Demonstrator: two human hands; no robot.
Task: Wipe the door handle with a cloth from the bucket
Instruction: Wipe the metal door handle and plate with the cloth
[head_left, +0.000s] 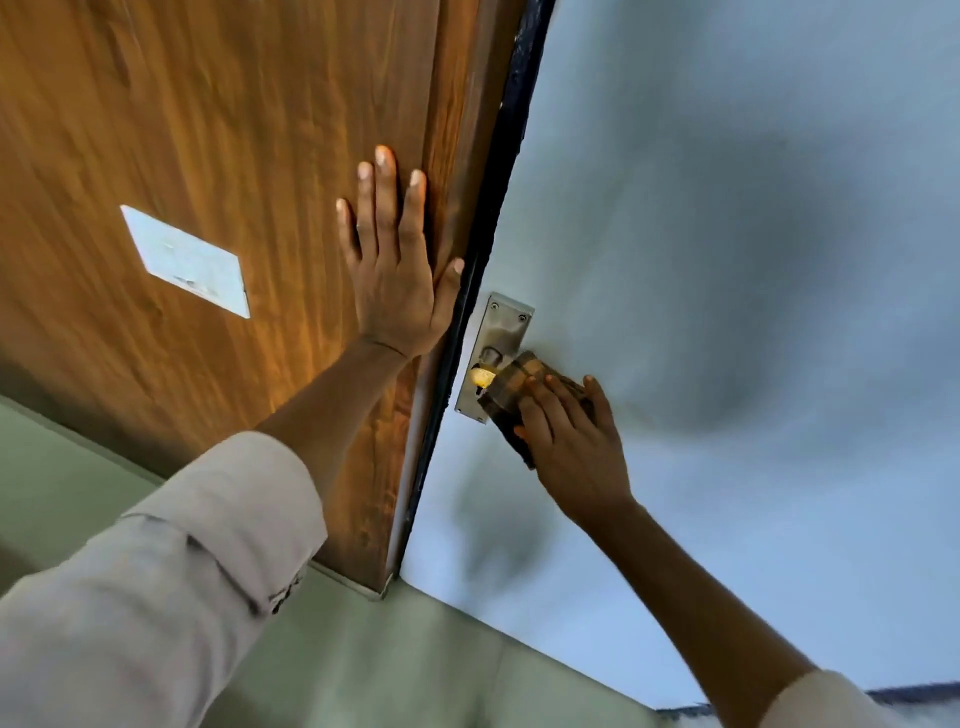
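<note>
On the pale door, the right hand (566, 441) presses a dark checked cloth (524, 387) around the door handle (491, 358), fingers curled over it. The left hand (397, 275) lies flat and open on the brown wooden door (208, 156), holding nothing. The cloth could slip off the handle, or the pale door could swing. A white label (187, 260) shows no readable words.

Dark checked cloth (524, 395) bunched over the door handle (491, 358), hiding its lever at 4 o'clock of the silver backplate (496, 332); round metal neck still visible.
</note>
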